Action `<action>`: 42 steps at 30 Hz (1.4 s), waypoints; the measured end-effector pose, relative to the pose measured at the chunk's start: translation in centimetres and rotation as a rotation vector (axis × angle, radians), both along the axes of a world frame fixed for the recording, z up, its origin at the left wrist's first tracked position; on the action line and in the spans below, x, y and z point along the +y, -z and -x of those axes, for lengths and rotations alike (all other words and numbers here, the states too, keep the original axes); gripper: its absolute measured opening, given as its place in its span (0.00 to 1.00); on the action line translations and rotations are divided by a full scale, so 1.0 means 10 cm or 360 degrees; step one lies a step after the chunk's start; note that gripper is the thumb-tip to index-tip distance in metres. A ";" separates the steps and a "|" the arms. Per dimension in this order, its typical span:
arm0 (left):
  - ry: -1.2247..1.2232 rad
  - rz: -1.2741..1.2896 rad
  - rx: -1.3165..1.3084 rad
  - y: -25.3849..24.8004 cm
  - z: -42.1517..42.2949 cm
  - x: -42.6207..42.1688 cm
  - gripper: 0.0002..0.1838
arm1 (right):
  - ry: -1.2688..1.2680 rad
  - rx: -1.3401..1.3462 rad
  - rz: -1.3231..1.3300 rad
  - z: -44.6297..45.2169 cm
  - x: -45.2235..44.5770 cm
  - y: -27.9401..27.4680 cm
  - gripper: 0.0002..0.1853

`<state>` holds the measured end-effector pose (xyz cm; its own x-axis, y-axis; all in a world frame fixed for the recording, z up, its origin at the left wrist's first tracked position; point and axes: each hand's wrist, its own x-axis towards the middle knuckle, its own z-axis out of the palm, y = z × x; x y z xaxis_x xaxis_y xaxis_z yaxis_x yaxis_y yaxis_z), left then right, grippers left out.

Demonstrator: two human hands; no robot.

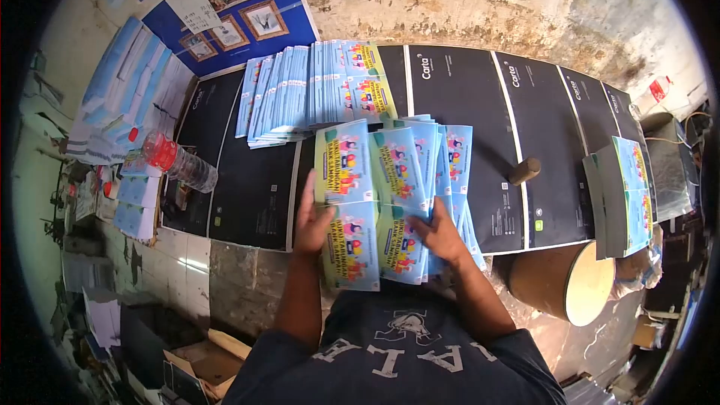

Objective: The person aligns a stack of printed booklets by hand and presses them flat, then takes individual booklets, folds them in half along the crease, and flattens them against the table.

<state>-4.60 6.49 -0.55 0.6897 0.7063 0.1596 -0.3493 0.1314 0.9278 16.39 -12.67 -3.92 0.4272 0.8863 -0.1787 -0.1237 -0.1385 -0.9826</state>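
My left hand (313, 219) grips the left edge of a printed cover sheet (351, 247), its thumb on top. The sheet is yellow, green and light blue, with the same design twice, one above the other. Just right of it, my right hand (441, 234) presses its thumb on a fanned batch of matching sheets (401, 180); its other fingers are hidden underneath. Both lots hang partly over the table's near edge, in front of my body. Behind them lies a long overlapping row of the same printed sheets (300, 94).
Black "Carta" boards (450, 79) cover the table. A wooden peg-like piece (524, 171) stands on the right, near a thick stack of printed sheets (634, 195). A plastic bottle (184, 165) and paper piles (124, 97) sit left. Below the right edge is a round drum (570, 281).
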 end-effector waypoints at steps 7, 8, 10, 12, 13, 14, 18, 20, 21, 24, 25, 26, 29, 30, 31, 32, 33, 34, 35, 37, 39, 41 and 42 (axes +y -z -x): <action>-0.0128 0.0014 0.0200 0.29 -0.24 -0.22 0.46 | 0.0094 -0.1334 0.0125 0.27 0.05 -0.35 0.49; -0.0165 0.0026 0.0191 0.27 -0.24 -0.25 0.47 | 0.0093 -0.1337 0.0134 0.25 0.04 -0.34 0.49; -0.0141 0.0063 0.0100 0.19 -0.25 -0.27 0.49 | -0.0041 -0.1297 0.0125 0.18 0.02 -0.27 0.39; -0.0123 0.0089 0.0016 0.11 -0.25 -0.29 0.51 | 0.0108 -0.1010 0.0114 0.12 0.03 -0.21 0.27; -0.0120 0.0090 0.0047 0.09 -0.29 -0.32 0.53 | 0.0128 -0.0907 0.0057 0.10 0.04 -0.19 0.25; -0.0113 0.0095 0.0080 0.08 -0.34 -0.36 0.55 | 0.0150 -0.0801 0.0006 0.08 0.03 -0.17 0.23; -0.0130 -0.0046 0.0099 0.23 -0.48 -0.49 0.43 | 0.0070 -0.0855 0.0235 0.15 0.09 -0.40 0.24; -0.0168 0.0075 0.0119 0.29 -0.43 -0.44 0.35 | 0.0150 -0.0612 -0.0009 0.12 0.09 -0.33 0.23; -0.0207 0.0194 0.0142 0.29 -0.38 -0.40 0.27 | 0.0172 -0.0586 -0.0114 0.12 0.09 -0.34 0.22; -0.0044 0.0282 0.0319 0.23 -0.25 -0.24 0.20 | 0.0207 -0.0468 -0.0131 0.10 0.06 -0.25 0.18; -0.0050 0.0389 0.0218 0.18 -0.27 -0.27 0.19 | 0.0209 -0.0478 -0.0138 0.10 0.07 -0.23 0.17; -0.0056 0.0381 0.0220 0.14 -0.28 -0.27 0.19 | 0.0205 -0.0474 -0.0147 0.10 0.08 -0.22 0.17; -0.0187 0.0508 0.0464 -0.05 -0.35 -0.35 0.17 | 0.0207 -0.0461 -0.0176 0.09 0.05 -0.19 0.17; -0.0183 0.0506 0.0463 -0.04 -0.35 -0.34 0.17 | 0.0225 -0.0431 -0.0167 0.10 0.05 -0.20 0.16; -0.0053 0.0549 0.0441 0.00 -0.35 -0.32 0.17 | 0.0243 -0.0398 -0.0160 0.11 0.05 -0.21 0.16; 0.0076 0.0591 0.0423 0.03 -0.33 -0.31 0.17 | 0.0245 -0.0394 -0.0160 0.11 0.05 -0.20 0.16; 0.0075 0.0589 0.0428 0.05 -0.32 -0.32 0.17 | 0.0228 -0.0461 -0.0159 0.10 0.05 -0.20 0.16; 0.0142 0.0453 0.0533 0.07 -0.31 -0.32 0.17 | 0.0210 -0.0529 -0.0158 0.10 0.05 -0.20 0.16; 0.0210 0.0318 0.0637 0.09 -0.29 -0.34 0.18 | 0.0211 -0.0524 -0.0157 0.12 0.05 -0.20 0.16; 0.0063 0.0373 0.0706 -0.02 -0.06 -0.24 0.19 | 0.0228 -0.0434 -0.0101 0.09 0.06 -0.21 0.17; -0.0066 0.0510 0.0653 -0.27 0.24 -0.08 0.20 | 0.0252 -0.0353 -0.0138 0.07 0.05 -0.15 0.17; -0.0068 0.0656 0.0460 -0.50 0.37 -0.01 0.19 | 0.0170 -0.0200 0.0024 0.07 0.04 -0.31 0.19; -0.0080 0.0655 0.0464 -0.42 0.35 0.00 0.19 | 0.0159 -0.0194 0.0021 0.09 0.06 -0.30 0.19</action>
<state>-8.06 6.46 3.68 0.6275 0.7038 -0.3332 -0.0987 0.4963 0.8625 15.52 -12.08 -0.96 0.5326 0.8361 -0.1317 -0.0178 -0.1445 -0.9893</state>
